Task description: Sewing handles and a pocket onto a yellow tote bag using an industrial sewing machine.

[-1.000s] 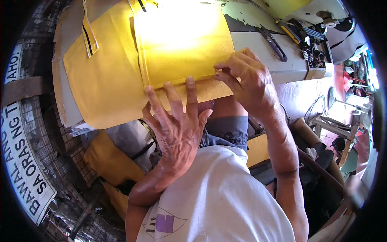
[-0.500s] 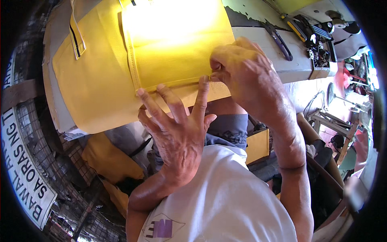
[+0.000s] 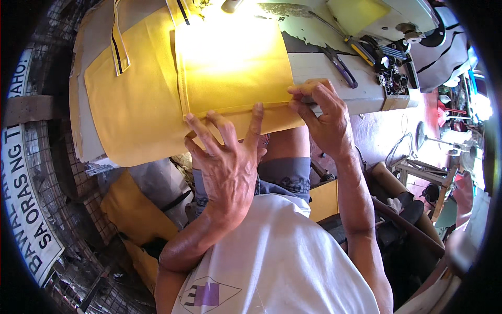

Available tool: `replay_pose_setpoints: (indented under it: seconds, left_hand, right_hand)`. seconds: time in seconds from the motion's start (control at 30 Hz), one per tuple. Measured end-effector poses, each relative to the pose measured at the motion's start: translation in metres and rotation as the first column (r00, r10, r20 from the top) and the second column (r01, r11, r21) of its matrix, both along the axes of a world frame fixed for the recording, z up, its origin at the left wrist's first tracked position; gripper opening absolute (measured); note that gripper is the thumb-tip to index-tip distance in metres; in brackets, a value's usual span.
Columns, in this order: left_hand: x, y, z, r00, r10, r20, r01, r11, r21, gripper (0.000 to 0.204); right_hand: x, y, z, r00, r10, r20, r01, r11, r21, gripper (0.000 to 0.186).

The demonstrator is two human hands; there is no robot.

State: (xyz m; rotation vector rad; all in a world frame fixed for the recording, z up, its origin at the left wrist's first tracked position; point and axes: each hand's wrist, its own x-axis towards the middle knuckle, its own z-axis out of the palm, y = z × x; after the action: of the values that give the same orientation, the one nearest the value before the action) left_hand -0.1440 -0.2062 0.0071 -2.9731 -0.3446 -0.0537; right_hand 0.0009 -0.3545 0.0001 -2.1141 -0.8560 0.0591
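Yellow panel (image 3: 240, 86): we see it lying on a larger yellow sheet (image 3: 125, 120), just beyond the fingertips of both hands. Our left hand (image 3: 227, 162) has its fingers spread wide along the panel's near edge, presumably so the pressure steadies a long stretch. Our right hand (image 3: 328, 120) narrows thumb and forefinger on the near right corner, we judge to keep the edge straight. Beyond the right fingers, a dark-handled tool (image 3: 342, 69) rests on the table (image 3: 312, 67), likely parked within reach.

Lit glaringly from twelve o'clock.
Walled by wire mesh (image 3: 48, 165) at nine o'clock, with pinkish floor (image 3: 379, 131) near three.
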Motion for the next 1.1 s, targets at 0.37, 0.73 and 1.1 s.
replay_pose_setpoints:
  seconds: [0.37, 0.73, 1.1]
  left_hand:
    - [0.0, 0.001, -0.003, 1.0, -0.019, 0.012, 0.019, 1.0, -0.002, 0.089]
    - [0.001, 0.004, 0.005, 1.0, -0.026, -0.007, 0.026, 1.0, -0.004, 0.067]
    - [0.001, 0.005, 0.007, 0.999, -0.023, -0.026, 0.024, 1.0, 0.021, 0.059]
  right_hand:
    - [0.006, 0.016, 0.03, 0.996, -0.015, -0.093, -0.007, 0.974, -0.225, 0.021]
    - [-0.031, 0.012, 0.01, 0.857, 0.081, 0.508, 0.084, 0.952, -0.294, 0.035]
    - [-0.063, 0.02, -0.034, 0.852, 0.119, 0.51, -0.029, 0.983, -0.18, 0.053]
